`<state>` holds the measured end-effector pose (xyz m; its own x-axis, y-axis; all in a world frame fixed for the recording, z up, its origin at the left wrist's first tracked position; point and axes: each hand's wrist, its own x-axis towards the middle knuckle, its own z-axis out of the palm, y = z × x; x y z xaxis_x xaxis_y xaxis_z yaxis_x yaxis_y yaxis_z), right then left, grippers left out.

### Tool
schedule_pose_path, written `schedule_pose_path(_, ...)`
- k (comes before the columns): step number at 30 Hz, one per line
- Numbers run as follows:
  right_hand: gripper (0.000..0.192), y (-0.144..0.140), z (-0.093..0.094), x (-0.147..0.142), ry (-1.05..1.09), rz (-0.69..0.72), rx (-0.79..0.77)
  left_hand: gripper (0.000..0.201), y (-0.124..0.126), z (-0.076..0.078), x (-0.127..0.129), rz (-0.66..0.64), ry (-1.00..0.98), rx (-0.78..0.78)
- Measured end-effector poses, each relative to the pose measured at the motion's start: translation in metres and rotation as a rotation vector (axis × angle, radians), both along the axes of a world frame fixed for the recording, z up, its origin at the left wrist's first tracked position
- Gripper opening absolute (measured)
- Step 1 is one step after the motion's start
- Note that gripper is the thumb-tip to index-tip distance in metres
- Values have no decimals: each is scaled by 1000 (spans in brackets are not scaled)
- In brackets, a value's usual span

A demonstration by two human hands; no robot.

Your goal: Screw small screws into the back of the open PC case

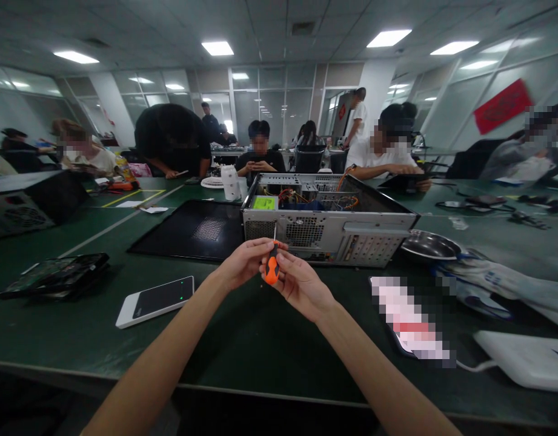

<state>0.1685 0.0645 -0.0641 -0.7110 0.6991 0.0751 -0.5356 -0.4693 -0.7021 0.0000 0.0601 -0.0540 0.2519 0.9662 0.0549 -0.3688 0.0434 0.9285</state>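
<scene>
Above the near edge of the dark green table (260, 357), the left hand (242, 261) and right hand (299, 284) meet, both closed around the orange handle of a screwdriver (272, 266) whose thin shaft points up toward the back panel of the open computer case (326, 221), a two-handed grip that seems meant to keep the tool steady and upright. Beside the case lie its black side panel (192, 230) and a metal bowl (431, 245), perhaps kept close for small parts, with a white-edged phone (155, 300) to the left; no writing is legible.
</scene>
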Motion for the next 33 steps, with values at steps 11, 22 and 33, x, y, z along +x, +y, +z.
schedule_pose_path(11,33,-2,-1,2,-116,-9,1,40,-1,2,8,145,-50,17)
schedule_pose_path(22,32,-2,6,4,-93,0,96,30,-3,3,12,148,-32,39)
schedule_pose_path(33,21,-4,8,4,-82,40,91,28,-2,1,6,38,-72,-3)
